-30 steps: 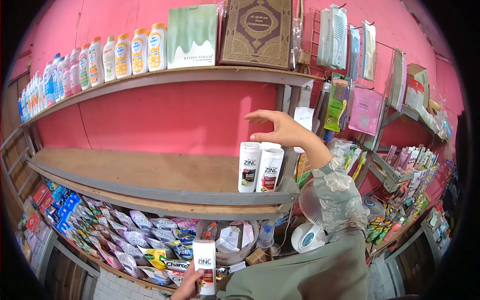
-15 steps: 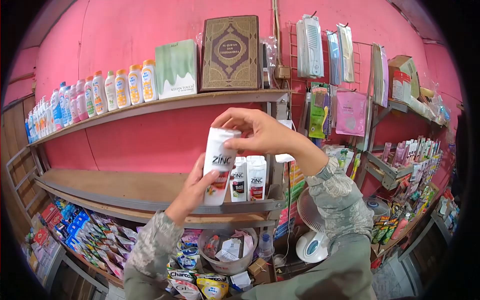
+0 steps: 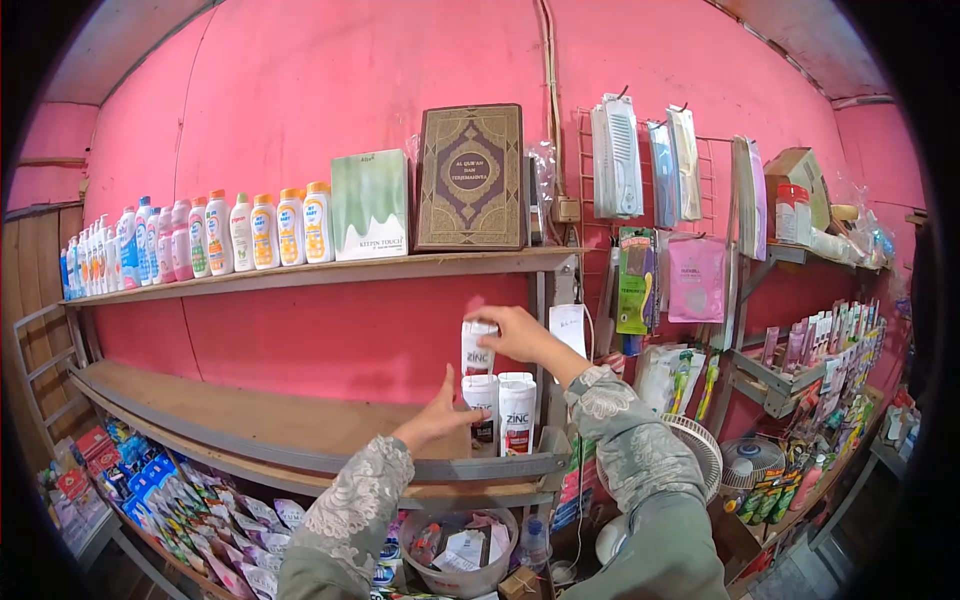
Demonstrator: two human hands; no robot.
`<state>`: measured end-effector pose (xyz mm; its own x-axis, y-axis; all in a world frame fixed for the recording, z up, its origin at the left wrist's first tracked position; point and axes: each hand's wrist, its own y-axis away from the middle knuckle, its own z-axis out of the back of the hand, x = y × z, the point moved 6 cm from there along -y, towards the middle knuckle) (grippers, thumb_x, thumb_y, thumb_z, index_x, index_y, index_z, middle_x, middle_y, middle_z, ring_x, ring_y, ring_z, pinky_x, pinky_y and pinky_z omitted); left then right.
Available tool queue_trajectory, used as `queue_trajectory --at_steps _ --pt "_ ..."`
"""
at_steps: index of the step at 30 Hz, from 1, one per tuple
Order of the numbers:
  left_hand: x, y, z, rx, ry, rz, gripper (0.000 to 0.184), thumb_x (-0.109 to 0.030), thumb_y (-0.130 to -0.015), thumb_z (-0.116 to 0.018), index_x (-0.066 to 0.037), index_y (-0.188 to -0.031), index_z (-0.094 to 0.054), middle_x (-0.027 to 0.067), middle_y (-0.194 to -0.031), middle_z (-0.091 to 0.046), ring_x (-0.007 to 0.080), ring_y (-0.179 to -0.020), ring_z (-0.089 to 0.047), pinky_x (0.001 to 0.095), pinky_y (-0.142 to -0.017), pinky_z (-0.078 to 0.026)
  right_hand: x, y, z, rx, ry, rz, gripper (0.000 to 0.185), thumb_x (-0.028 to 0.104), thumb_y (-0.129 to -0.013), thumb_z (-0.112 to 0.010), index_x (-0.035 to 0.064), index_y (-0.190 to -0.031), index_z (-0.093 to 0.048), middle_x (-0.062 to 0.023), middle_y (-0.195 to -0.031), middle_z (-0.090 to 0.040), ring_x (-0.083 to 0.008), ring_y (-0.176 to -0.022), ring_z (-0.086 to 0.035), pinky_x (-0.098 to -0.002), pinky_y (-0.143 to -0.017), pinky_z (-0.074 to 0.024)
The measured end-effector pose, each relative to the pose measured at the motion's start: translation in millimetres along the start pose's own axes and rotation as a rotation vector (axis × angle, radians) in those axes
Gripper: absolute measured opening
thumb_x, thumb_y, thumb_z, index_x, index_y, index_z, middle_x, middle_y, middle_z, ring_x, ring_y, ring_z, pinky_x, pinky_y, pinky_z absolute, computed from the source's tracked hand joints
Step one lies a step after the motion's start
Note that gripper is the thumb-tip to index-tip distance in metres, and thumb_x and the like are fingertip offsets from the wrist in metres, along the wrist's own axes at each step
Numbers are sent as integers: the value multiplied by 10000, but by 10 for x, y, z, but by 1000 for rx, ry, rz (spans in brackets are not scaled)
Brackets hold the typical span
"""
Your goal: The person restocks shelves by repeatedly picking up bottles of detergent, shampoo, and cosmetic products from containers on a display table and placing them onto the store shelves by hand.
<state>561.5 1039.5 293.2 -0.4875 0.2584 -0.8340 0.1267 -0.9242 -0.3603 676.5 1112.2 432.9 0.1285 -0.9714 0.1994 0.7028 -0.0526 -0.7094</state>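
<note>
My right hand (image 3: 512, 335) grips a white ZINC shampoo bottle (image 3: 477, 352) near its top, its fingers around the upper end. That bottle is upright above and behind other ZINC bottles, and its lower part is hidden. My left hand (image 3: 437, 420) has thumb and fingers spread. One of its fingers reaches across the front of a second ZINC bottle (image 3: 481, 392) with a dark label. Beside this stands another ZINC bottle (image 3: 517, 410) with a red label. These bottles are at the right end of the lower wooden shelf (image 3: 260, 415).
The upper shelf (image 3: 350, 270) carries baby-product bottles (image 3: 290, 228), a green-white box (image 3: 369, 205) and a brown book (image 3: 470, 180). Below are sachets (image 3: 200, 510) and a plastic tub (image 3: 460, 575). Fans (image 3: 690, 450) and hanging packs (image 3: 697, 278) are to the right.
The bottle has moved from in front of me to the shelf, behind the other bottles. My left hand has let go of it; my right hand has kept hold. The view has tilted up.
</note>
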Motion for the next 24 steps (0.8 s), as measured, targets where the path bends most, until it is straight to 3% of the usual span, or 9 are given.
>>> queue_trajectory --at_steps 1,5,16,20,23,24 --pt "-242 118 -110 50 168 53 1258 -259 -760 -767 48 -1353 299 303 -1453 -213 320 -1371 -243 370 -1110 -215 -39 5 -61 38 -25 -35 409 94 -736 -674 54 -1139 -619 -180 -1067 -650 -309 -1004 -630 -355 -889 -491" --pt "216 -54 -172 36 137 5 1232 -196 -775 -747 31 -1344 322 260 -1434 -282 299 -1351 -290 352 -1095 -252 -231 32 -268 184 -50 -110 443 77 -726 -694 49 -1162 -619 -145 -1066 -667 -253 -997 -643 -336 -887 -495" --pt "269 -50 -241 164 111 56 1133 -232 -825 -696 18 -1392 253 235 -1444 -254 291 -1341 -296 363 -1087 -276 -433 152 -448 379 -149 -257 414 100 -782 -686 52 -1186 -612 -124 -1132 -646 -234 -1047 -615 -341 -937 -470" --pt "276 -40 -257 162 100 59 1101 -253 -839 -683 29 -1402 220 235 -1434 -271 292 -1333 -306 362 -1084 -285 -421 169 -487 468 -187 -261 364 139 -855 -622 54 -1208 -597 -126 -1133 -645 -227 -1049 -608 -330 -913 -469" --pt "307 -44 -261 139 87 16 923 -293 -861 -658 -26 -1447 4 196 -1413 -315 283 -1316 -328 391 -1061 -324 -476 182 -559 537 -276 -260 346 136 -893 -570 53 -1229 -579 -118 -1136 -641 -210 -1051 -594 -317 -909 -460" --pt "298 -37 -258 138 94 24 925 -294 -861 -658 -28 -1447 8 195 -1413 -316 284 -1316 -328 392 -1062 -324 -469 176 -561 547 -250 -279 346 135 -898 -561 52 -1234 -573 -116 -1138 -639 -205 -1051 -590 -314 -910 -458"
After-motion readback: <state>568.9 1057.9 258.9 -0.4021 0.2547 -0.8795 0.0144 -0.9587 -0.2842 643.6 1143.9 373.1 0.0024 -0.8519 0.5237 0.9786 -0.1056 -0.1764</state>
